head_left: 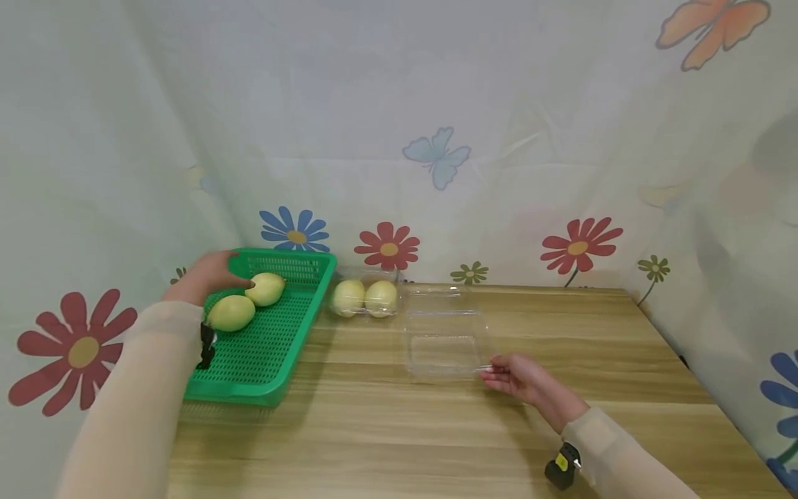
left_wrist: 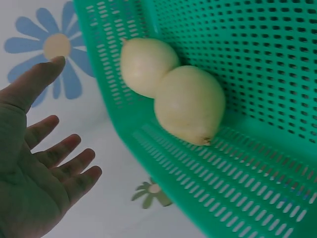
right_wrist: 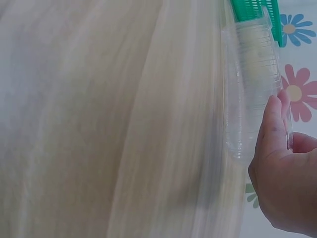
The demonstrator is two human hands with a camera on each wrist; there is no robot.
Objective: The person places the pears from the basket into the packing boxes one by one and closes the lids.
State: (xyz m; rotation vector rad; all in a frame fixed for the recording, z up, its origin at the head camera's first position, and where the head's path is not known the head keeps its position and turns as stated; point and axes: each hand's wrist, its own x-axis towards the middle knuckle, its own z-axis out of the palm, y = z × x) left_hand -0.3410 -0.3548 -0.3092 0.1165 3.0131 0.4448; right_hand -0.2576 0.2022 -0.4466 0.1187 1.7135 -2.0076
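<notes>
Near the worktop's (head_left: 561, 326) back edge, packaging (head_left: 444, 346) is pinched by the right hand (head_left: 520, 378) (left hand (head_left: 208, 277) relaxed, empty), fruit (head_left: 266, 289) presumably being wanted next.

Soft, diffuse light fills the head view, leaving faint shadows on the brown wood-grain desk (head_left: 386, 447) and small glints on the clear, rectangular plastic box (head_left: 442, 350). The left wrist view looks dimmer; the right wrist view is hazy, the desk smeared.

Left hand (head_left: 210, 276) outstretched, fingers loosely spread; right hand (head_left: 514, 378) pinches, thumb opposite fingers
</notes>
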